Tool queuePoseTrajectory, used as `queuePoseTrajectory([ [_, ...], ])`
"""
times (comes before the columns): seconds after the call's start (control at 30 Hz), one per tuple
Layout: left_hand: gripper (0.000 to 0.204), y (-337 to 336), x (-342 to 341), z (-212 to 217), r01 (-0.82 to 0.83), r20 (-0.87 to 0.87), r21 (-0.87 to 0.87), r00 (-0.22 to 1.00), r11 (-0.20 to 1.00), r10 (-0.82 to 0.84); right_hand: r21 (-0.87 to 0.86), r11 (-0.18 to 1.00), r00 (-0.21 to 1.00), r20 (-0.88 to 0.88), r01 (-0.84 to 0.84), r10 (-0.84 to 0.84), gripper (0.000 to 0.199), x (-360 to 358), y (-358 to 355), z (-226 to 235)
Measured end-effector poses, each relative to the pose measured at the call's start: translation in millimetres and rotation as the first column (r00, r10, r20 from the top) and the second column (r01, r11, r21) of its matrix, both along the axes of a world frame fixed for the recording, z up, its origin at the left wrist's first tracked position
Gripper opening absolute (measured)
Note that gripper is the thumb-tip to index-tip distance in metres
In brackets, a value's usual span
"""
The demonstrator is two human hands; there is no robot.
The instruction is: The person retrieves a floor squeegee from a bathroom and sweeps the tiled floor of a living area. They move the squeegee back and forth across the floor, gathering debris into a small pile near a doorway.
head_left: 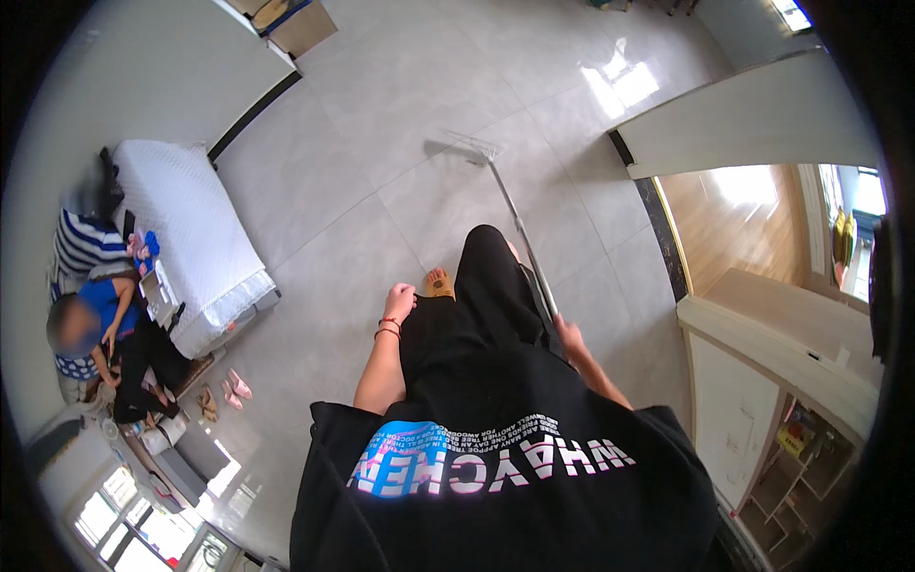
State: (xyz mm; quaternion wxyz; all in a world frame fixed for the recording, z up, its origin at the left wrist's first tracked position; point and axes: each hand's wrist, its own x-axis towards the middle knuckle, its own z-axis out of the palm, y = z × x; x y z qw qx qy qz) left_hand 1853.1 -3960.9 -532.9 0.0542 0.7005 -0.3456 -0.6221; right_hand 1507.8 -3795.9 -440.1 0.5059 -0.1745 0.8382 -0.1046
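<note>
My right hand (572, 341) is wrapped around the upper end of a long grey pole (519, 224), by my right thigh. The pole slants forward to the floor. At its far end spreads a thin, wire-like frame head (488, 151), resting on or just above the tiles; its exact kind is not clear. My left hand (400, 301) is closed with the fingers curled, beside my left thigh, and no object shows in it. Red cords circle that wrist. My foot in a tan sandal (438, 283) shows in front of the black trousers (484, 276).
Grey tiles (343, 105) cover the floor. At left stands a bed with a white quilted cover (186, 219); a seated person (119, 315) is beside it, near pink slippers (236, 388). A wall end (743, 119) and a wood-floored doorway (739, 224) are at right. Boxes (300, 27) stand far left.
</note>
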Motion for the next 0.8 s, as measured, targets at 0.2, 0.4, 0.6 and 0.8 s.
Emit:
queuePoseTrajectory([
  [0.2, 0.022, 52.5, -0.5, 25.0, -0.371, -0.053, -0.146, 0.928, 0.917, 0.368, 0.022, 0.963, 0.963, -0.01, -0.268, 0.268, 0.055, -51.6, -133.0, -48.8],
  [0.4, 0.02, 173.0, -45.5, 26.7, -0.491, -0.007, -0.293, 0.859, 0.82, 0.512, 0.117, 0.901, 0.904, -0.054, -0.417, 0.425, 0.058, -129.9, -141.1, -55.4],
  [0.6, 0.016, 283.0, -135.8, 42.0, 0.05, 0.519, -0.369, 0.839, 0.928, 0.161, 0.297, 0.747, 0.741, -0.156, -0.595, 0.653, 0.06, -272.2, 45.8, -60.3],
  [0.8, 0.019, 266.9, -180.9, 61.4, -0.095, 0.384, -0.505, 0.866, 0.858, 0.322, 0.189, 0.933, 0.951, 0.091, -0.307, 0.294, 0.051, -384.8, 168.0, -9.0],
])
